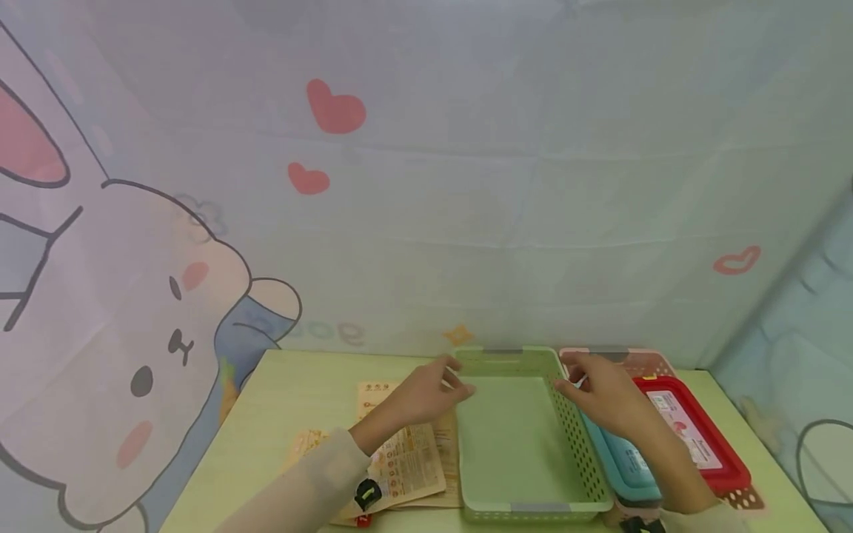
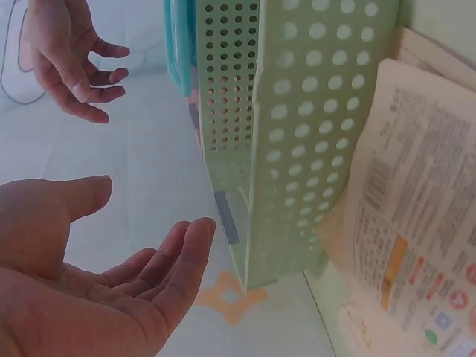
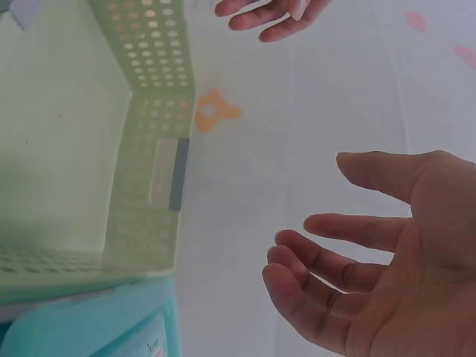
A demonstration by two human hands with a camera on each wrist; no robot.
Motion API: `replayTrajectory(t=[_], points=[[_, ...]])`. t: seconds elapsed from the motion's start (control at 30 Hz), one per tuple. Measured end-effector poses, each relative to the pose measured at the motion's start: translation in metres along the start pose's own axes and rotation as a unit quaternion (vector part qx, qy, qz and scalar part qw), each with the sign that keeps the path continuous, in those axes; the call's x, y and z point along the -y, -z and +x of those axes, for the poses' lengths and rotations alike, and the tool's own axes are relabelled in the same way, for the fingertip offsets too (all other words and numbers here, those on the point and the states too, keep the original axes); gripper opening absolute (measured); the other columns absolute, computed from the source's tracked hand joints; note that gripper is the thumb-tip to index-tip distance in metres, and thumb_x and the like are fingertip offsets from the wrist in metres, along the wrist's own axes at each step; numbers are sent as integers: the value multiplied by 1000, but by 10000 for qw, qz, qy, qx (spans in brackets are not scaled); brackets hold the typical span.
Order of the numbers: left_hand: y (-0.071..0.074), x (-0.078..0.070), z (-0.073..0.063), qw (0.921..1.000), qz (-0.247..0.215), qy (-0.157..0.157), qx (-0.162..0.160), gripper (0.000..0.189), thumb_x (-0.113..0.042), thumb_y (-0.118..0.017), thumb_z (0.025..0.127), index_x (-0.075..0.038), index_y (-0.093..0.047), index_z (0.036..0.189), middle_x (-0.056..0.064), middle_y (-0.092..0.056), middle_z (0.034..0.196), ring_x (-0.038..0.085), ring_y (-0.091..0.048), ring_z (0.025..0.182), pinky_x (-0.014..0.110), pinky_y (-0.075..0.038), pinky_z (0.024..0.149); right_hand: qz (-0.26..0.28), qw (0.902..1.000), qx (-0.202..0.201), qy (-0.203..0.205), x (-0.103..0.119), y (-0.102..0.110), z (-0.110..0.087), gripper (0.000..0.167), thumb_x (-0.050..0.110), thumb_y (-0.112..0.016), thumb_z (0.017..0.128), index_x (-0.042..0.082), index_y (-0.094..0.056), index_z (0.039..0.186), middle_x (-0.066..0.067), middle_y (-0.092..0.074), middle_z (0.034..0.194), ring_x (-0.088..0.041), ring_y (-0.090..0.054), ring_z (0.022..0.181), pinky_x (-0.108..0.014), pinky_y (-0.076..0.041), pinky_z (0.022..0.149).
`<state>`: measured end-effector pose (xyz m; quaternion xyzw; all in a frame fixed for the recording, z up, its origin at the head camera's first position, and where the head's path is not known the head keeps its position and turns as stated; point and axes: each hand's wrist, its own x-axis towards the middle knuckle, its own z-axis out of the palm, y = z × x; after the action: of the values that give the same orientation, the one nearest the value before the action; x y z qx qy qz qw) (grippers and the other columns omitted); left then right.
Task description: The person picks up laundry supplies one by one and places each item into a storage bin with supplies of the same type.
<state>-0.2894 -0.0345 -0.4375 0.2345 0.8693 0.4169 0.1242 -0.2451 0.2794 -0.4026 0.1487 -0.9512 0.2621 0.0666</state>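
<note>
A green plastic basket [image 1: 506, 437] with perforated walls stands on the table, nothing lying in it. Over its left rim hovers my left hand [image 1: 429, 392], fingers relaxed and holding nothing. My right hand [image 1: 603, 392] is above the right rim, its fingers loosely bent around air. Both wrist views show the palms free, with the left hand [image 2: 111, 275] and the right hand [image 3: 372, 260] apart from the basket walls. Left of the basket lie several printed paper packages [image 1: 406, 463], partly beneath my left forearm.
Right of the green basket sits a pink basket [image 1: 643, 361], largely covered by a red-lidded box [image 1: 723, 437] and a turquoise-lidded box [image 1: 626, 466]. A printed cloth wall [image 1: 506, 222] rises behind the pale green table [image 1: 293, 385].
</note>
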Motion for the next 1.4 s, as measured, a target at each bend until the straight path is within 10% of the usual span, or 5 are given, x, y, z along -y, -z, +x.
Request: replayTrajectory(t=[1.0, 1.4], points=[[34, 75, -51, 9928, 97, 560, -1052, 45, -24, -72, 103, 3, -55, 136, 12, -69, 111, 28, -72, 97, 45, -61, 78, 489, 9940, 602, 768, 37, -60, 40, 44, 28, -69, 105, -1, -64, 138, -12, -70, 116, -28, -67, 100, -46, -56, 85], [47, 100, -72, 9779, 1248, 1032, -1319, 44, -21, -77, 99, 3, -58, 131, 13, -68, 102, 25, -67, 81, 44, -56, 67, 533, 9914, 757, 930, 57, -78, 51, 44, 25, -70, 105, -3, -63, 137, -17, -70, 121, -34, -68, 106, -50, -56, 89]])
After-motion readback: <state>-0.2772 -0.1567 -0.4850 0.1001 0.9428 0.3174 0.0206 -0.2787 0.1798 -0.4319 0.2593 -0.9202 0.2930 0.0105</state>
